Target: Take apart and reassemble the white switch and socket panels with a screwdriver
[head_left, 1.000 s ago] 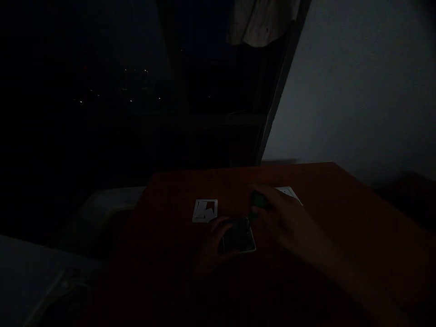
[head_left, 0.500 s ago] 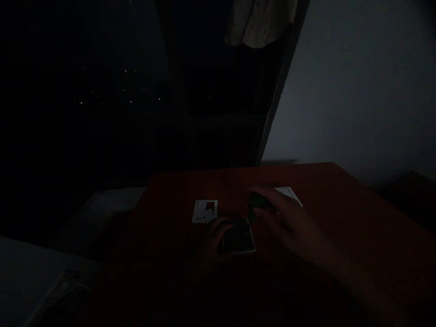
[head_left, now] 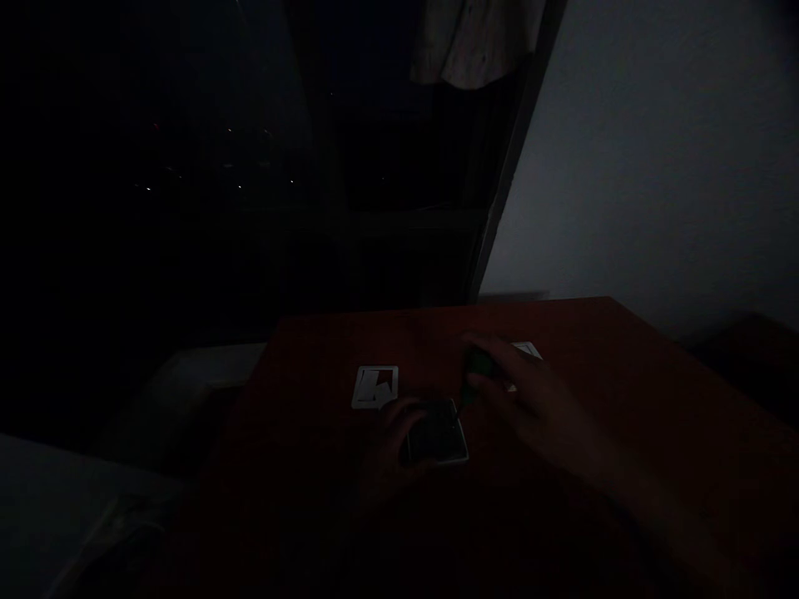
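The room is very dark. My left hand [head_left: 390,445] grips a flat dark square plate with a pale rim [head_left: 438,434] on the red table [head_left: 624,366]. My right hand [head_left: 530,399] is closed round a small dark green handle [head_left: 479,364] whose thin shaft points down at the plate's far right corner. A white square plate [head_left: 375,386] lies just left of both hands. Another white plate [head_left: 525,353] shows partly behind my right hand.
A dark window [head_left: 250,166] fills the back left, with small lights beyond it. A pale cloth [head_left: 478,42] hangs at the top. A grey wall [head_left: 655,166] stands at the right. A pale surface [head_left: 62,499] lies low at the left.
My right hand with the green handle has shifted slightly right and toward me, covering more of the far white plate. The left hand and its plate have stayed put.
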`<state>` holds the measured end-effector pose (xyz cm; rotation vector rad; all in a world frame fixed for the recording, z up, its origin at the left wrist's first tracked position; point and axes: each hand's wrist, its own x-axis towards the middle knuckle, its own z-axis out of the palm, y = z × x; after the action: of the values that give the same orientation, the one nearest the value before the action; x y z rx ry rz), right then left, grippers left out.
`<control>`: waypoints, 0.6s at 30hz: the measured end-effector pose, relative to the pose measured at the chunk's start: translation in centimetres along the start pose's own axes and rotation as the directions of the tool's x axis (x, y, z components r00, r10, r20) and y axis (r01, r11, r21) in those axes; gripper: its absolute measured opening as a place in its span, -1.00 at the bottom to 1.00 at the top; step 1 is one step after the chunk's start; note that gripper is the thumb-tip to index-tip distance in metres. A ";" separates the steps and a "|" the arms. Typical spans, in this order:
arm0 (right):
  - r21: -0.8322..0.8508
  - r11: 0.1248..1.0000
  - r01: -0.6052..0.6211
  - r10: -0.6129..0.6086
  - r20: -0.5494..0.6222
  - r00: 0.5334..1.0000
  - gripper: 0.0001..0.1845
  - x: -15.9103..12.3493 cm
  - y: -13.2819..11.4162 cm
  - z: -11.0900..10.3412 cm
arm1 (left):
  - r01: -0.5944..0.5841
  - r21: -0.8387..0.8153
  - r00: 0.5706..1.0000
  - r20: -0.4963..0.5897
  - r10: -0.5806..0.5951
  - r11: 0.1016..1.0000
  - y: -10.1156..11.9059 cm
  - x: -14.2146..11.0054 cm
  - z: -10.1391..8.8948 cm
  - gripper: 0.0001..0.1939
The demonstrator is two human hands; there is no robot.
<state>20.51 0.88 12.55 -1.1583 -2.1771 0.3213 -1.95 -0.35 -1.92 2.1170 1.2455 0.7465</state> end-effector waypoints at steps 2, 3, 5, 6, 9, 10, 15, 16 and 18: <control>-0.029 0.998 -0.054 0.054 -0.017 0.998 -0.61 0.1 0.3 0.3 | 0.011 -0.004 1.000 0.000 -0.011 1.000 0.2 0.1 -0.1 -0.39; -0.080 0.993 -0.083 0.081 -0.033 0.996 -0.62 0.2 0.3 0.5 | 0.016 -0.003 1.000 -0.001 -0.016 1.000 0.2 0.1 -0.1 -0.39; -0.210 0.969 -0.130 0.118 -0.066 0.991 -0.62 0.4 0.2 1.1 | 0.027 0.008 1.000 0.008 -0.027 1.000 0.3 0.1 -0.2 -0.40; -0.269 0.952 -0.146 0.128 -0.080 0.988 -0.62 0.5 0.0 1.3 | 0.031 0.014 0.999 0.013 -0.031 0.999 0.3 0.0 -0.2 -0.40; -0.319 0.933 -0.168 0.152 -0.074 0.986 -0.62 0.7 -0.5 1.4 | 0.037 0.014 0.999 0.024 -0.038 0.999 0.2 0.0 -0.3 -0.39; -0.279 0.948 -0.152 0.143 -0.052 0.988 -0.64 0.7 -0.7 1.2 | 0.030 0.010 0.999 0.023 -0.030 0.999 0.2 -0.1 -0.2 -0.39; 0.005 1.000 -0.026 0.025 0.043 0.999 -0.57 0.2 -0.7 0.3 | -0.024 0.026 1.000 -0.004 0.024 0.999 -0.3 -0.1 0.1 -0.37; 0.006 0.999 -0.047 0.047 0.043 0.998 -0.60 0.2 -0.6 0.2 | -0.021 0.030 1.000 -0.010 0.021 0.999 -0.4 -0.1 0.2 -0.37; -0.051 0.993 -0.110 0.111 0.023 0.994 -0.67 0.3 -0.6 0.4 | -0.012 0.030 1.000 -0.004 0.012 0.999 -0.4 -0.1 0.2 -0.36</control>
<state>19.79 0.79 12.66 -1.3122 -2.1582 0.3327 -2.07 -0.30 -2.30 2.1495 1.2549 0.7427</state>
